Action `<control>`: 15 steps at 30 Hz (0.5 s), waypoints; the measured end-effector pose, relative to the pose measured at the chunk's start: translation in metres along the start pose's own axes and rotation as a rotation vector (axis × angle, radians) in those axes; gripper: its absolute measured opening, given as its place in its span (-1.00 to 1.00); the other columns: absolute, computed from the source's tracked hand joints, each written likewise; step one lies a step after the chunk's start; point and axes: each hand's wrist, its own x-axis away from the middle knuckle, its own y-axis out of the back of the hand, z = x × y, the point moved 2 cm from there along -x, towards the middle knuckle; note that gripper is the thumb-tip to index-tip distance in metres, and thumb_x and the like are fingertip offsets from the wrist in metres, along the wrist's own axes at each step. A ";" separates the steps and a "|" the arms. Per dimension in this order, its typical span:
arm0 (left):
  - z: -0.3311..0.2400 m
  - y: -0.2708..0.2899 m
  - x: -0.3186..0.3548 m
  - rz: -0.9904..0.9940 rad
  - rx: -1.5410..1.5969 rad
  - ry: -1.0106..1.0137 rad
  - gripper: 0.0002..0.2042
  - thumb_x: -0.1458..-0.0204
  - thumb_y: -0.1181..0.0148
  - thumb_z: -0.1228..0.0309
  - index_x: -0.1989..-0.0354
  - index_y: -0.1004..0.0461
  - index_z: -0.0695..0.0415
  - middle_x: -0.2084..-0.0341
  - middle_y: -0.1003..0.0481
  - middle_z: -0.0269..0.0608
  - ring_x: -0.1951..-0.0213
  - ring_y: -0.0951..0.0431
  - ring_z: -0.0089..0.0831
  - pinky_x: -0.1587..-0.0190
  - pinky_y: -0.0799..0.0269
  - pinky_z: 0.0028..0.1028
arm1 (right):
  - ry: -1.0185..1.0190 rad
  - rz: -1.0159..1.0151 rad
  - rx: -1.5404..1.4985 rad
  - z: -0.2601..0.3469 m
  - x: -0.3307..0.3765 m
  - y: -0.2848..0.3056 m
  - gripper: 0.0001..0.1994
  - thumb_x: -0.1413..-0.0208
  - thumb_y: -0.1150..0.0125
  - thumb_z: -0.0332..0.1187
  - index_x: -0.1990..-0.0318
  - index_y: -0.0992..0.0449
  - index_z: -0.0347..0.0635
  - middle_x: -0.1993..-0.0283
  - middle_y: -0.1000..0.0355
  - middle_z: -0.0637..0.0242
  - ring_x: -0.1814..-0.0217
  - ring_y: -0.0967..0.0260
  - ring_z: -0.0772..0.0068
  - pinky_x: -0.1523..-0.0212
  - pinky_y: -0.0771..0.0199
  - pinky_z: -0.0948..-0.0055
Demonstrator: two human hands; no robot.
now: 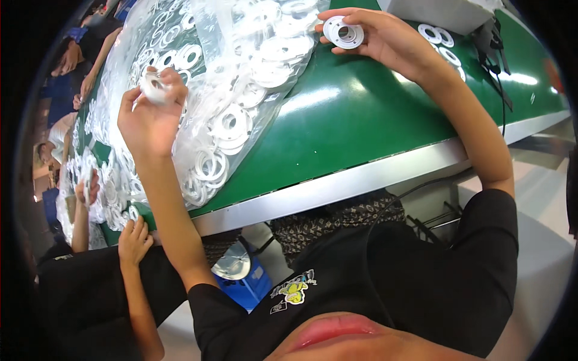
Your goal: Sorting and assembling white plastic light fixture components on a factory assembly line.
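Note:
Raised over the bagged parts, my left hand (150,123) is closed round a white plastic ring (154,91), slightly blurred. My right hand (394,45) grips a white round flanged disc (354,37) by its rim, above the green table (361,114). The disc has a central hole and small holes around it. Between and beyond my hands spreads a clear plastic bag (241,99) covered with many flat white rings (230,123); some overlap in stacks.
At the right, several white rings (448,56) lie beside a grey box (448,13) and a black device with a cable (490,45). A metal strip (337,180) edges the table. On my left, a co-worker's hand (135,240) touches a ring; other people sit farther along.

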 end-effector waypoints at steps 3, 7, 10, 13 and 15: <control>0.014 -0.019 0.010 0.167 0.022 0.176 -0.72 -0.04 0.04 0.38 0.11 -0.24 0.26 0.20 -0.19 -0.04 0.28 -0.24 -0.34 0.45 -0.20 -0.53 | -0.021 -0.060 0.051 0.005 0.008 -0.006 -0.66 -0.14 -0.11 -0.18 0.03 -0.48 -0.22 0.17 -0.46 0.28 0.18 -0.41 0.46 0.13 -0.46 0.42; 0.041 -0.031 0.019 0.153 -0.096 0.238 -0.62 -0.13 0.07 0.31 -0.05 -0.22 0.29 0.04 -0.24 0.13 0.14 -0.29 -0.21 0.37 -0.30 -0.47 | 0.154 -0.148 0.547 0.010 0.007 -0.012 -0.75 -0.17 -0.02 -0.31 0.13 -0.47 -0.30 0.26 -0.48 0.21 0.27 -0.44 0.31 0.22 -0.42 0.44; 0.063 -0.032 0.030 0.131 -0.258 0.282 -0.48 -0.18 0.18 0.20 -0.21 -0.13 0.32 -0.18 -0.13 0.36 -0.14 -0.29 0.12 0.16 -0.44 -0.28 | 0.456 -0.318 1.114 0.016 0.014 -0.011 -0.80 -0.16 0.01 -0.36 0.26 -0.43 -0.34 0.30 -0.45 0.02 0.26 -0.42 0.06 0.21 -0.39 0.30; 0.085 -0.042 0.029 0.203 -0.413 0.379 -0.48 -0.19 0.23 0.20 -0.24 -0.09 0.30 -0.17 -0.18 0.30 -0.03 -0.44 -0.02 0.31 -0.55 -0.34 | 0.548 -0.343 1.517 0.015 0.017 0.002 -0.84 -0.10 0.01 -0.41 0.40 -0.39 -0.34 0.34 -0.39 -0.06 0.21 -0.36 -0.08 0.18 -0.33 0.12; 0.093 -0.045 0.029 0.211 -0.541 0.380 -0.49 -0.21 0.22 0.20 -0.25 -0.08 0.27 -0.19 -0.17 0.25 0.01 -0.49 -0.07 0.39 -0.57 -0.40 | 0.427 -0.365 1.607 0.021 0.019 0.002 -0.83 -0.07 0.00 -0.41 0.43 -0.43 -0.33 0.26 -0.41 -0.02 0.18 -0.38 -0.05 0.16 -0.36 0.12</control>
